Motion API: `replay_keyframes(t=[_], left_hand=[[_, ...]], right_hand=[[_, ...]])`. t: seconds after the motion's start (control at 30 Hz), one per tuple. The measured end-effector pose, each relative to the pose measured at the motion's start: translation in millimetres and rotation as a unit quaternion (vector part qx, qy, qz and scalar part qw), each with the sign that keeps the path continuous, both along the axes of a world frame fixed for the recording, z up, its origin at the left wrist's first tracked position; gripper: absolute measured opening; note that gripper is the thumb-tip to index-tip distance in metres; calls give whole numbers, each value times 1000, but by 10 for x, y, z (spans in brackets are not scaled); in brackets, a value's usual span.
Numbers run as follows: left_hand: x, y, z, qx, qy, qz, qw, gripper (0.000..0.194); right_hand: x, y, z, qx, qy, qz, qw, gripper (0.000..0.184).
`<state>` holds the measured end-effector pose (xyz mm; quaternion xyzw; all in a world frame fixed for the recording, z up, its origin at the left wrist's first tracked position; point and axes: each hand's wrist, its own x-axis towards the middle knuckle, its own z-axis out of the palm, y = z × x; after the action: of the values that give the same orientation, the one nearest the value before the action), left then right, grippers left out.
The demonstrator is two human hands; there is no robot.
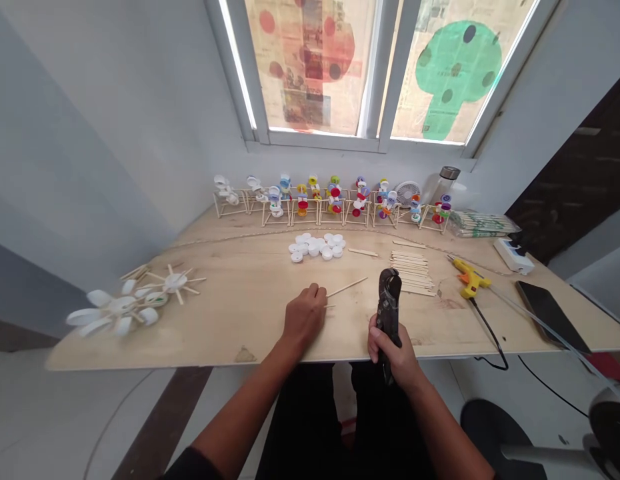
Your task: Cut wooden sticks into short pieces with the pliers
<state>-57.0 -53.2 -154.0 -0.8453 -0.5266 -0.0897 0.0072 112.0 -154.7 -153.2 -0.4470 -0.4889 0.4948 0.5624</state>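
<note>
My left hand [304, 319] rests near the table's front edge, its fingers pinched on a thin wooden stick [347, 287] that points to the right. My right hand [393, 351] grips a black hand tool [389, 312] upright; its exact kind is hard to tell. Beyond the tool lies a stack of flat wooden craft sticks [411, 272]. A cluster of white plastic bottle caps [315, 247] sits farther back. A yellow hot glue gun [470, 280] lies to the right of my right hand.
Cap-and-stick pinwheels [121, 308] lie at the table's left end, and colourful stick models [333, 200] line the back. A power strip [513, 255], dark tablet or phone [553, 315], small fan [407, 193] and bottle [443, 185] stand right. The plywood table's [240, 333] front edge drops off.
</note>
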Motion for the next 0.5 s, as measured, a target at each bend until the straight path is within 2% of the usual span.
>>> replay_keyframes(t=[0.5], left_hand=[[3, -15, -50, 59, -41, 1, 997, 17]], right_hand=[[14, -6, -13, 14, 5, 9, 1000, 22]])
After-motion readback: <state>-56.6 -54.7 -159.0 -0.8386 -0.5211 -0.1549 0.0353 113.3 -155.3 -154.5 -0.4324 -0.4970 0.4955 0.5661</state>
